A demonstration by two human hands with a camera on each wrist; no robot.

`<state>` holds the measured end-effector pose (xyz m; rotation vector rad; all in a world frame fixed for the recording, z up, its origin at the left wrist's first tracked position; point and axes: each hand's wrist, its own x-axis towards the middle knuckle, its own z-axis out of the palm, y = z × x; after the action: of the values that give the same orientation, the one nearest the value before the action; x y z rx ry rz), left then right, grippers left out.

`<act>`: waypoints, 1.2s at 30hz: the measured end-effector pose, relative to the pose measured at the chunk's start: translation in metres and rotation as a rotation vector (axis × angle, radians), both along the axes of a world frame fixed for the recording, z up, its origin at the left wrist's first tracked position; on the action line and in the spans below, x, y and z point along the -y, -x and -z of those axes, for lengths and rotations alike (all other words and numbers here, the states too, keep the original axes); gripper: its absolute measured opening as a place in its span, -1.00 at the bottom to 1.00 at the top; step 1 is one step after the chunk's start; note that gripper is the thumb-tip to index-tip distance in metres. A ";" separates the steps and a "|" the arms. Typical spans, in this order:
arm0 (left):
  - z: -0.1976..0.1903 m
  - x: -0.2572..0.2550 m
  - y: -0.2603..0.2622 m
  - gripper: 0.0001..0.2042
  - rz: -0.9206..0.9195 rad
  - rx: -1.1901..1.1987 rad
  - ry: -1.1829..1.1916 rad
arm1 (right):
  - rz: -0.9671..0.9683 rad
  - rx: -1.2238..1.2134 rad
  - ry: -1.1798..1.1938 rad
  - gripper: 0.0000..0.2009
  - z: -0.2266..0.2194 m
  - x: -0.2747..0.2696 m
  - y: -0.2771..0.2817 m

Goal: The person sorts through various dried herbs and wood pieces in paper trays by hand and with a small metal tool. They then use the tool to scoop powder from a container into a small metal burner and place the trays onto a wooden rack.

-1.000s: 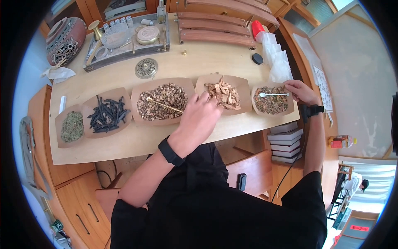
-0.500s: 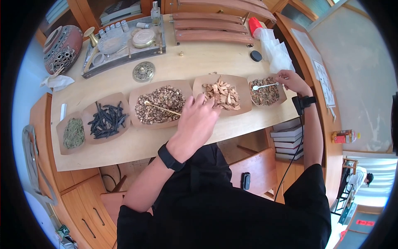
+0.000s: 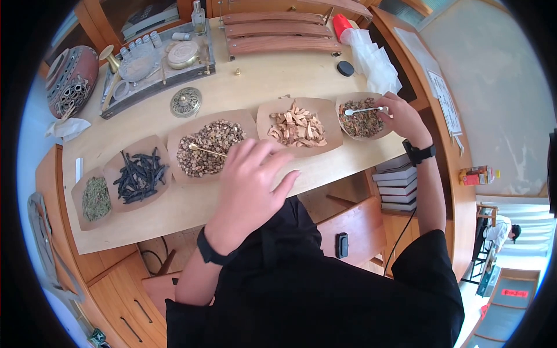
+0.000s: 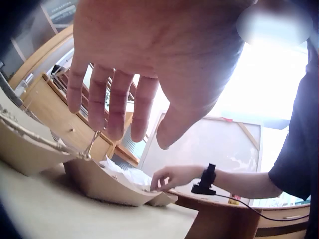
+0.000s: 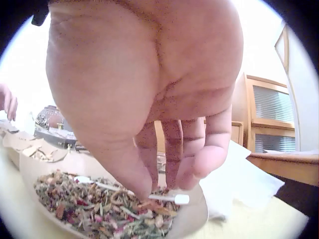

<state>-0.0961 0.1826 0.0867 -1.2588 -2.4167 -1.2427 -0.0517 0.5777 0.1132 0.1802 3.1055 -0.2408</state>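
Note:
My left hand [image 3: 255, 180] is spread over the table's front edge, fingers apart and nothing held. In the left wrist view its palm [image 4: 159, 50] shows with fingers extended. The paper tray of seeds or chopped pieces [image 3: 209, 139], with a gold spoon [image 3: 206, 151] on it, is nearest. My right hand [image 3: 403, 119] reaches over the rightmost tray of mixed dried herbs [image 3: 362, 124]. Its thumb and fingertips pinch the handle of a small white spoon [image 5: 104, 185], whose bowl rests on the herbs. Between these two trays stands the tray of pale wood chips [image 3: 299, 127].
Dark pods [image 3: 139, 177] and green herb [image 3: 96, 199] fill the leftmost trays. Behind lie a pierced brass lid [image 3: 185, 102], a grey box of tools [image 3: 159, 66], a black cap [image 3: 345, 68] and a wooden slatted rack [image 3: 278, 32]. Books [image 3: 397, 180] are stacked under the table's right side.
My left hand has left the wood chips, drawing back toward me and left, its fingers spreading. The right hand has moved from the herb tray's right rim in over the white spoon's handle.

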 end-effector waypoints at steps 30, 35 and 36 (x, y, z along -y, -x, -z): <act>0.039 0.161 -0.035 -0.82 -0.349 0.178 -0.021 | 0.102 -0.016 0.188 -0.88 -0.033 -0.009 -0.017; 0.035 0.158 -0.038 -0.84 -0.404 0.245 0.025 | 0.120 -0.037 0.241 -0.88 -0.032 0.009 -0.018; 0.035 0.157 -0.039 -0.84 -0.405 0.242 0.027 | 0.094 -0.074 0.373 -0.88 -0.025 0.010 -0.017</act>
<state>-0.0570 0.0254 0.0517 -0.6007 -2.6792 -1.2986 -0.0348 0.5679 0.1379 0.3127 3.0518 -0.8362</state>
